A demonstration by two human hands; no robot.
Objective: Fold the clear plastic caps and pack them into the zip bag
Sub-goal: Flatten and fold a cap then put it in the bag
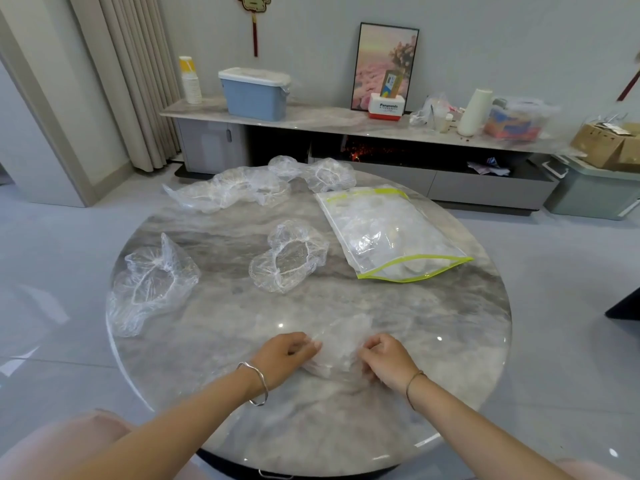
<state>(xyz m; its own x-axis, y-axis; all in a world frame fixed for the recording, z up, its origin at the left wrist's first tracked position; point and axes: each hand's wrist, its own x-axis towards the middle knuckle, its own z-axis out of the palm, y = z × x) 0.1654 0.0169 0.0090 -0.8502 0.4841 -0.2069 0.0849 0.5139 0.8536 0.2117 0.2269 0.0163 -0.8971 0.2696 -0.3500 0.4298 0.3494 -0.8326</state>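
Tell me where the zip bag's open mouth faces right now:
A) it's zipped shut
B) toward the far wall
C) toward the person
C: the zip bag lies on the table with its green-edged mouth gaping at the near end, toward both hands, which hold a cap.

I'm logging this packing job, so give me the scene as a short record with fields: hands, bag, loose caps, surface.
left hand: left hand gripping the cap being folded
right hand: right hand gripping the same cap
bag: zip bag lying flat on the right, its green-edged mouth open, caps already inside
loose caps: center cap, left cap, far pile
surface: round marble table
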